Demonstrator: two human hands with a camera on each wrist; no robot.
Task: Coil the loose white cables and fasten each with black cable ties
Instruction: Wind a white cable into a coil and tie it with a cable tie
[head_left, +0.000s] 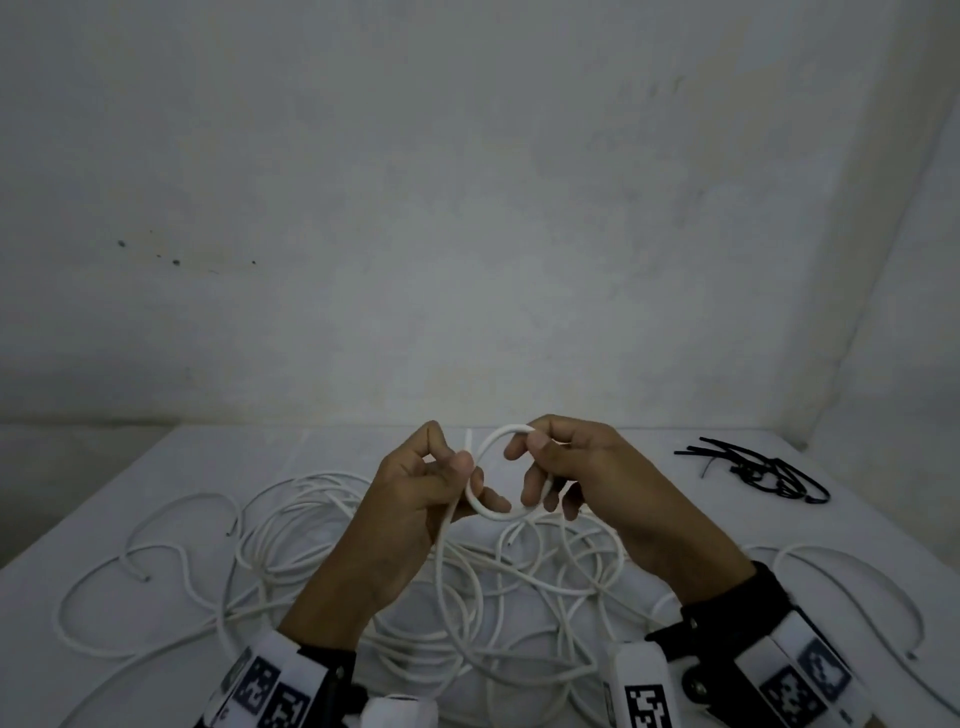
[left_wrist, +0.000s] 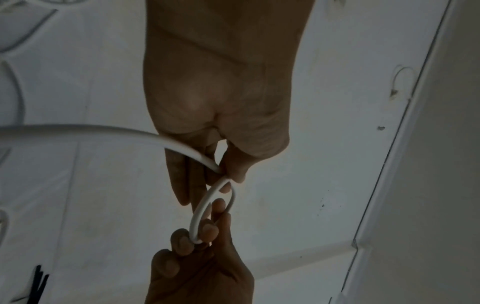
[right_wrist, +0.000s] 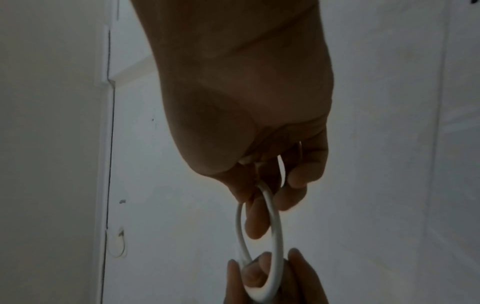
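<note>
Both hands hold one small loop of white cable (head_left: 491, 470) above the table. My left hand (head_left: 447, 478) pinches the loop's left side between thumb and fingers, with the cable's short end sticking up beside the thumb. My right hand (head_left: 540, 467) grips the loop's right side. The left wrist view shows the loop (left_wrist: 205, 207) running from my left hand (left_wrist: 223, 174) to the right hand's fingers (left_wrist: 207, 228). In the right wrist view the loop (right_wrist: 275, 226) hangs from my right hand (right_wrist: 259, 189). The cable's tail drops into a tangle of loose white cables (head_left: 322, 530) below.
A bunch of black cable ties (head_left: 758, 467) lies at the table's back right. More loose cable (head_left: 852, 587) curves along the right side. The white table (head_left: 119, 478) meets a pale wall behind and a side wall on the right.
</note>
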